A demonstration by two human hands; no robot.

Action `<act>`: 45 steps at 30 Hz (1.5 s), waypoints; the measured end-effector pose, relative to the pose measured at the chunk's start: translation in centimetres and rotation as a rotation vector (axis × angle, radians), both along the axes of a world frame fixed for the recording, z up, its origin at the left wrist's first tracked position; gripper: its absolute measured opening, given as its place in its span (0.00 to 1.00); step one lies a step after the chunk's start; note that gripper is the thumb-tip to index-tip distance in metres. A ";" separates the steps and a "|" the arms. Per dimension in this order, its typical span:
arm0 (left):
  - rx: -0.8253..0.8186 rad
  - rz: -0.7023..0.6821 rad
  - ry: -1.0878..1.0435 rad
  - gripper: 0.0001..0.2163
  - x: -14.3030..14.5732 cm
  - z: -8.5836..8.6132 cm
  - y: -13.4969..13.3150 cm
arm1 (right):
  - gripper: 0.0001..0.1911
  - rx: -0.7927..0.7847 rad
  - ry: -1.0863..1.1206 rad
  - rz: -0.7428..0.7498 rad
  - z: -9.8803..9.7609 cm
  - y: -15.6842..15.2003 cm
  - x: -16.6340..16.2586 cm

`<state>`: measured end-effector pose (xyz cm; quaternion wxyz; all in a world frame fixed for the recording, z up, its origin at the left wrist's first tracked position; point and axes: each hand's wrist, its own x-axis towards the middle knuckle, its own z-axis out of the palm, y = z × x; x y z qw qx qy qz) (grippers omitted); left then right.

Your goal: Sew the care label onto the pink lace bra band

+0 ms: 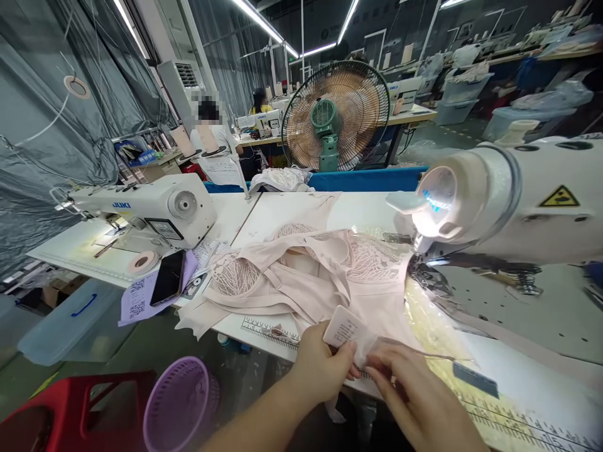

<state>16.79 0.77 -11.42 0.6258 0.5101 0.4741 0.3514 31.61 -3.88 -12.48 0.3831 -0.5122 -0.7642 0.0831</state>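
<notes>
Between thumb and fingers my left hand [323, 358] pinches a white printed label [343, 328] near the front edge of the sewing table. My right hand [405, 380] is closed at the garment's edge just beside it, gripping pale pink fabric. The pale pink lace bra [301, 276] lies spread over the table, its right side reaching under the sewing machine head [456, 194]. The lamp on that machine is lit. Parts of the fingertips of both hands are hidden by fabric.
A dark phone [168, 277] lies on purple paper at the left, by a second JUKI machine [141, 210]. A purple basket [181, 402] and red stool [80, 408] stand on the floor. A large fan [335, 116] stands behind the table; people sit farther back.
</notes>
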 end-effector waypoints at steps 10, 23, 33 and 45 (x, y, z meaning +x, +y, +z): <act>-0.004 -0.007 0.016 0.04 0.0 0.1 0.0 | 0.09 -0.061 -0.023 0.034 0.8 0.7 0.2; 0.384 -0.080 0.350 0.05 -0.6 0.6 -0.1 | 0.08 0.018 -0.079 0.283 1.2 1.5 0.5; 0.431 -0.171 0.424 0.07 -0.6 0.7 0.0 | 0.11 -0.109 -0.388 0.302 3.5 1.3 3.3; 0.556 -0.195 0.511 0.06 -0.6 0.8 -0.2 | 0.17 0.160 -0.183 0.403 2.7 2.0 -0.2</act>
